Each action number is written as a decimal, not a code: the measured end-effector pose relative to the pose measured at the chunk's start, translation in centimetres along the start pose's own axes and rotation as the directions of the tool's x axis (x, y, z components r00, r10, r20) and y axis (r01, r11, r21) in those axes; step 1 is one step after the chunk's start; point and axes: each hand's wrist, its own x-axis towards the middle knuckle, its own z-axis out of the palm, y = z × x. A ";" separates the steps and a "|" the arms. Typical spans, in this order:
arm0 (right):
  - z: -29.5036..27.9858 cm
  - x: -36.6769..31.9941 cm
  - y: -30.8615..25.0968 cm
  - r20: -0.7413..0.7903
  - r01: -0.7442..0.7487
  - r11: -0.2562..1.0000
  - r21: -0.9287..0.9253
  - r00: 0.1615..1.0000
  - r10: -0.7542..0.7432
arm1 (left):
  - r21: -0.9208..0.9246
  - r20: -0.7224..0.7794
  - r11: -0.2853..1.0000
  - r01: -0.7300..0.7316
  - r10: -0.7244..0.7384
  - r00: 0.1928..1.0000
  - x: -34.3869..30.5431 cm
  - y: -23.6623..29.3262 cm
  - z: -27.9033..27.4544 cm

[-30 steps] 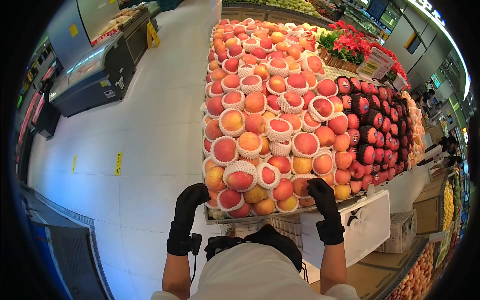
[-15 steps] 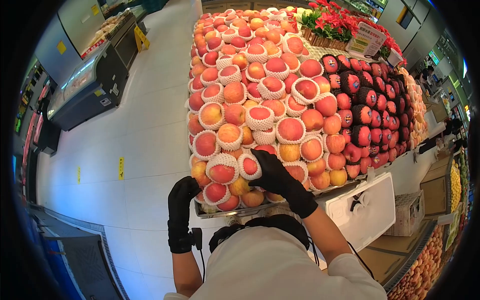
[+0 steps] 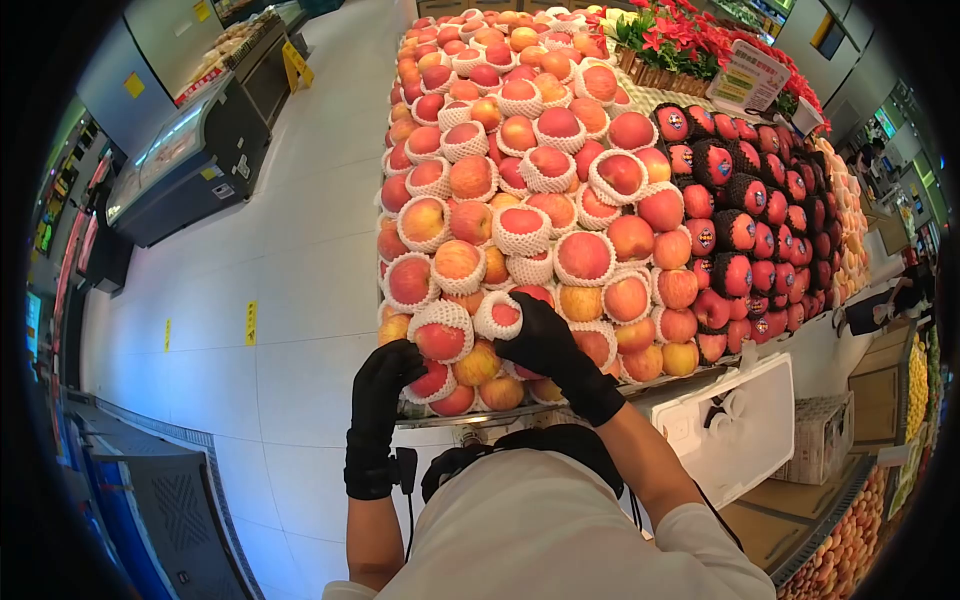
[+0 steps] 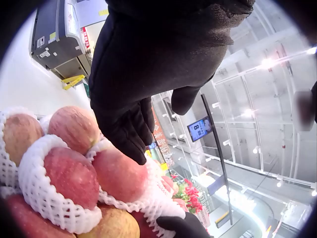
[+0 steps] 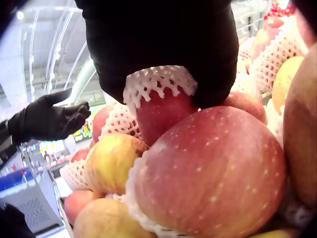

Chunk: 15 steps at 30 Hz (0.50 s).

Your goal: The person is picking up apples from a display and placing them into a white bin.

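Observation:
A small red apple (image 3: 504,316) in a white foam net is gripped by my black-gloved right hand (image 3: 548,347), near the display's front edge. In the right wrist view, the fingers wrap round the net (image 5: 161,82) while the apple's red side shows below. My left hand (image 3: 383,385), also gloved, hovers over the front left corner of the pile. Its fingers hang loosely curled with nothing in them, the thumb apart. In the left wrist view its fingertips come right at a netted apple (image 4: 120,173). Another netted apple (image 3: 440,335) lies between the two hands.
Darker apples in black nets (image 3: 735,230) fill the display's right side. Red flowers (image 3: 690,40) and a sign (image 3: 748,78) stand behind them. A white bin (image 3: 745,430) sits at front right. Tiled floor (image 3: 300,260) and a freezer case (image 3: 190,160) lie to the left.
My right hand has come left from the front edge and taken hold of the small netted apple. The left hand has shifted slightly inward over the corner apples.

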 end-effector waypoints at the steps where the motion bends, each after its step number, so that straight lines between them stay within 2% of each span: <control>1: -0.3 0.1 -0.2 -0.022 -0.082 0.992 0.099 0.996 0.085 | 0.010 0.030 1.000 0.002 -0.002 1.000 0.1 0.0 0.5; 3: -1.0 0.1 -0.6 -0.042 -0.236 0.925 0.298 0.965 0.260 | 0.017 0.043 1.000 -0.004 0.004 0.999 0.2 0.0 1.6; 4: -0.6 0.0 0.9 -0.015 -0.254 0.799 0.545 0.950 0.313 | 0.009 0.059 1.000 -0.002 0.001 0.998 0.3 0.2 2.3; 5: -0.9 -0.2 1.5 0.000 -0.145 0.642 0.753 0.976 0.220 | 0.001 0.077 1.000 0.000 0.000 0.997 0.6 0.3 2.9; 7: -2.7 -0.5 0.2 0.108 -0.254 0.509 0.822 0.948 0.299 | 0.006 0.137 1.000 0.008 -0.009 0.991 1.2 0.5 4.1; 10: -3.4 -1.7 -0.5 0.185 -0.279 0.297 0.913 0.934 0.307 | 0.020 0.221 1.000 -0.014 0.009 0.975 2.4 0.1 6.2; 12: -2.9 -2.2 0.5 0.148 -0.234 0.538 0.810 0.969 0.200 | 0.069 0.270 0.998 -0.010 -0.009 0.963 3.5 -0.4 7.3; 14: -2.2 -2.8 1.2 0.144 -0.213 0.531 0.820 0.975 0.169 | 0.120 0.327 0.993 0.011 -0.050 0.944 3.8 -0.1 8.8; 15: -1.8 -2.9 1.1 0.151 -0.218 0.408 0.886 0.970 0.191 | 0.146 0.354 0.989 0.019 -0.070 0.932 3.9 0.2 9.7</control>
